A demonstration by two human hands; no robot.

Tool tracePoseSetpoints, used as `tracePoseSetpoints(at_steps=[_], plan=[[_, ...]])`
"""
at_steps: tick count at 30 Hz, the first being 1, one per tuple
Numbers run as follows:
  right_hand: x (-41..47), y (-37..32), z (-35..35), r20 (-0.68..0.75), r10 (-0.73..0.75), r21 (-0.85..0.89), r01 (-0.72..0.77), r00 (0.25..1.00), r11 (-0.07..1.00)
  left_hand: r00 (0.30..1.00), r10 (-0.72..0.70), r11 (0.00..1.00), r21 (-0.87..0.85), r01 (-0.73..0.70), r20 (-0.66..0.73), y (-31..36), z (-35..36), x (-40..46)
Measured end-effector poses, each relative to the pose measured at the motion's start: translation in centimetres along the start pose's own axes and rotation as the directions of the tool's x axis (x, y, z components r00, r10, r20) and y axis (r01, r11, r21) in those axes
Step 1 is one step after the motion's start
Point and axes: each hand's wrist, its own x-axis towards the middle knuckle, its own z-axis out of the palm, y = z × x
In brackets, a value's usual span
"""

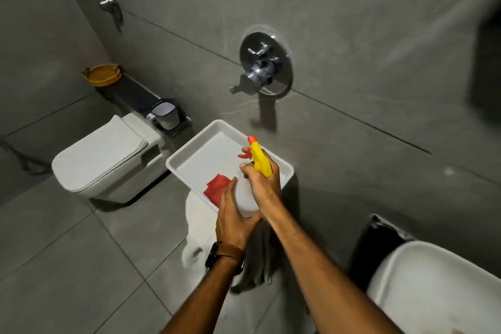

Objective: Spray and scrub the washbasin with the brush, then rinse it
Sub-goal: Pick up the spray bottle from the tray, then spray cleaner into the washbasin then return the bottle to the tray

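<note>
I hold a spray bottle [245,195] with a white body and a yellow head with an orange nozzle and trigger. My right hand [261,184] grips its neck just under the yellow head. My left hand [233,214] wraps the white body from the left. The bottle hangs over a white rectangular tray [189,154] that holds a red cloth [217,187]. The white washbasin [433,287] shows only in part at the bottom right corner. No brush is in view.
A white wall-hung toilet [103,160] with its lid down stands at the left. A chrome mixer valve [264,64] sits on the grey tiled wall above the tray. A dark bin [379,241] stands beside the basin. A ledge carries a yellow dish [103,74] and a small cup [164,114].
</note>
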Motion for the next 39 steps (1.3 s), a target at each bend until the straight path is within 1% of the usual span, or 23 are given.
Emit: tracePoseSetpoints(at_steps=[2, 3, 5, 7, 10, 11, 13, 16, 18, 19, 22, 25, 26, 28, 30, 32, 34, 37, 39], plan=[[-2.2, -1.7, -2.8, -0.024, -0.027, -0.017, 0.027, 0.999, 0.999, 0.998, 0.047, 0.999, -0.015, -0.046, 0.045, 2.0, 0.4, -2.1], [-3.5, -2.6, -4.5, -0.038, -0.052, -0.054, 0.05, 0.998, 0.997, 0.995, 0.074, 0.997, -0.024, -0.072, 0.072, 3.2, 0.6, -3.3], [-6.1, -4.0, -8.1, -0.069, -0.119, -0.149, 0.108, 0.99, 0.983, 0.984, 0.127, 0.991, -0.048, -0.121, 0.127, 5.7, 1.3, -6.1], [-8.6, -5.2, -11.6, -0.075, -0.189, -0.241, 0.166, 0.979, 0.956, 0.968, 0.175, 0.981, -0.114, -0.156, 0.178, 7.8, 2.1, -9.1], [-12.7, -5.8, -17.2, -0.072, -0.222, -0.385, 0.178, 0.972, 0.906, 0.938, 0.211, 0.966, -0.206, -0.156, 0.276, 11.1, 3.6, -14.4], [-14.2, -5.9, -19.0, -0.078, -0.196, -0.409, 0.148, 0.977, 0.9, 0.927, 0.206, 0.965, -0.224, -0.139, 0.314, 12.0, 4.2, -16.3], [-17.1, -6.2, -22.2, -0.119, -0.104, -0.397, 0.048, 0.987, 0.917, 0.89, 0.224, 0.957, -0.261, -0.125, 0.397, 13.2, 5.1, -19.5], [-21.6, -6.6, -26.9, -0.261, -0.023, -0.366, -0.077, 0.965, 0.927, 0.778, 0.266, 0.948, -0.301, -0.105, 0.569, 14.1, 6.1, -23.6], [-24.7, -7.0, -29.5, -0.346, 0.044, -0.323, -0.163, 0.937, 0.932, 0.714, 0.281, 0.955, -0.263, -0.139, 0.641, 13.7, 6.7, -24.9], [-26.4, -7.1, -30.8, -0.384, 0.083, -0.299, -0.209, 0.919, 0.931, 0.709, 0.275, 0.961, -0.207, -0.182, 0.65, 13.5, 7.2, -25.2], [-31.8, -6.7, -33.9, -0.46, 0.203, -0.295, -0.364, 0.864, 0.883, 0.748, 0.248, 0.939, 0.037, -0.342, 0.616, 12.5, 9.9, -25.1], [-37.4, -5.5, -35.9, -0.443, 0.345, -0.303, -0.5, 0.828, 0.811, 0.718, 0.256, 0.853, 0.198, -0.482, 0.647, 11.5, 13.2, -24.5], [-38.9, -4.9, -36.3, -0.441, 0.404, -0.295, -0.555, 0.801, 0.778, 0.716, 0.259, 0.822, 0.242, -0.516, 0.648, 11.1, 14.1, -24.3], [-41.2, -3.7, -36.9, -0.45, 0.525, -0.242, -0.665, 0.722, 0.707, 0.718, 0.252, 0.769, 0.317, -0.556, 0.649, 10.4, 15.2, -23.7], [-42.6, -2.7, -37.2, -0.449, 0.598, -0.191, -0.725, 0.664, 0.662, 0.712, 0.25, 0.736, 0.349, -0.58, 0.656, 10.0, 16.0, -23.3], [-43.1, -2.2, -37.1, -0.444, 0.631, -0.173, -0.751, 0.637, 0.637, 0.71, 0.257, 0.724, 0.356, -0.591, 0.656, 9.7, 16.3, -23.1], [-43.0, -1.9, -36.7, -0.442, 0.641, -0.14, -0.754, 0.628, 0.642, 0.714, 0.265, 0.722, 0.358, -0.593, 0.648, 9.6, 16.4, -23.0], [-42.5, -1.5, -36.6, -0.45, 0.687, 0.009, -0.767, 0.57, 0.642, 0.726, 0.272, 0.722, 0.365, -0.588, 0.632, 9.7, 16.4, -23.2], [-41.7, -1.3, -36.7, -0.466, 0.684, 0.076, -0.745, 0.561, 0.662, 0.725, 0.272, 0.729, 0.356, -0.585, 0.633, 9.6, 16.3, -23.3]])
